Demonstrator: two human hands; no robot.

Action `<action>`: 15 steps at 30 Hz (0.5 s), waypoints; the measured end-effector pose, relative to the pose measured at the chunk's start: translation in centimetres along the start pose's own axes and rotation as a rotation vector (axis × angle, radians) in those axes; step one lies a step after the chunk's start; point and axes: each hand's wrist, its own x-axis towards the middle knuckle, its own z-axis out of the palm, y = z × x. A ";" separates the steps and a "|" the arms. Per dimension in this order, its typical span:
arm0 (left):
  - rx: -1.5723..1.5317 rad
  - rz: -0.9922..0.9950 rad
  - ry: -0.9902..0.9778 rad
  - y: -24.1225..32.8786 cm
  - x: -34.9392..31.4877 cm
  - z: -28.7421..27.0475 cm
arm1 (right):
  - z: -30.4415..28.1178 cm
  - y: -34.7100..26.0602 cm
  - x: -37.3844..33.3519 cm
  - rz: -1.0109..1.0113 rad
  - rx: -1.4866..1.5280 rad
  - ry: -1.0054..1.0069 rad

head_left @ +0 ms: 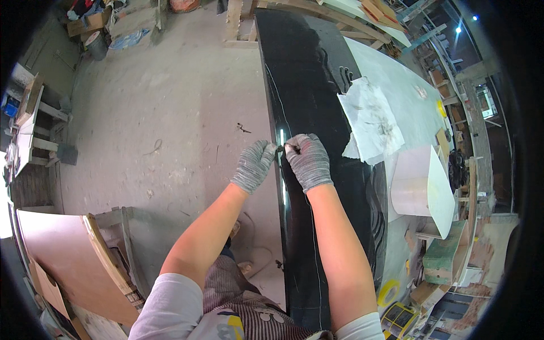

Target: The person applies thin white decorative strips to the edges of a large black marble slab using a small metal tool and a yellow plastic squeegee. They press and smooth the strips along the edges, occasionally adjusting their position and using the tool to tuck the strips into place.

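A long glossy black panel (309, 113) stretches away from me, with a thin pale line (279, 99), perhaps a thread, running along it near its left edge. At that edge both my hands, in grey knit gloves, meet with pinched fingers. My left hand (255, 164) is just off the panel's edge, thumb and fingertips pressed together. My right hand (309, 161) is over the panel, its fingers curled in. Between the fingertips shows a small dark bit, too small to name. White sheets (371, 122) with dark smudges lie to the right of my hands.
A pale worktop (396, 76) adjoins the panel on the right, with a curved white piece (416, 187) and a yellow tape roll (389, 293). Curved boards (68, 255) stand at the lower left. Dark scraps (243, 128) lie on the concrete floor (141, 113). Timber framing (317, 11) is at the far end.
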 end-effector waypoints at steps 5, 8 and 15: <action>0.012 0.045 0.016 0.9 -2.3 0.6 | 0.1 1.1 -2.1 -0.056 -0.045 0.032; 0.073 0.106 0.048 0.5 -3.5 1.1 | -0.3 1.0 -3.5 -0.058 -0.022 0.038; 0.077 0.074 0.054 1.5 -6.6 1.6 | -0.8 1.4 -6.5 -0.057 -0.028 0.014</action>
